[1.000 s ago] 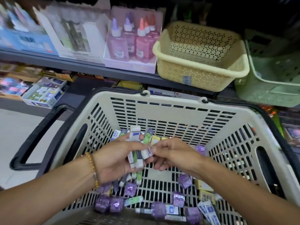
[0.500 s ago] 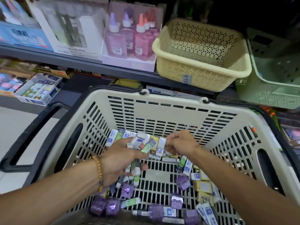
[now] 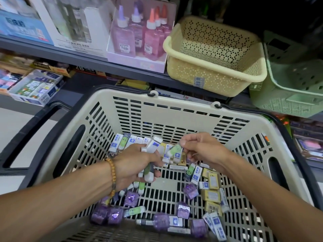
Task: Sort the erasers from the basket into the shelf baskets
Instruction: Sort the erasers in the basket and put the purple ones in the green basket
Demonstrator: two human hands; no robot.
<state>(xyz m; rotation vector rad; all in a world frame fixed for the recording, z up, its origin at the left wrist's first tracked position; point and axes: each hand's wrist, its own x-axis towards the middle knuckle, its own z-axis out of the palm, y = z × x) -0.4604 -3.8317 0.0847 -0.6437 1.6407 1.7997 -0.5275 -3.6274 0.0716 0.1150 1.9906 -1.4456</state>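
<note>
A cream slotted shopping basket with black handles holds several loose erasers: white-blue, green, yellow and purple-wrapped ones. Inside it, my left hand grips a bundle of long erasers, white-blue ends sticking up and green-white ends below. My right hand pinches a green eraser just right of that bundle. On the shelf above stand a yellow perforated basket and, to its right, a green one.
Glue bottles in a pink display box and white cartons fill the shelf left of the yellow basket. A lower shelf holds a box of small stationery. The shopping basket's black handle juts left over the floor.
My right hand has lifted a green eraser off the pile and holds it beside the left hand's bundle. The view has tilted up slightly.
</note>
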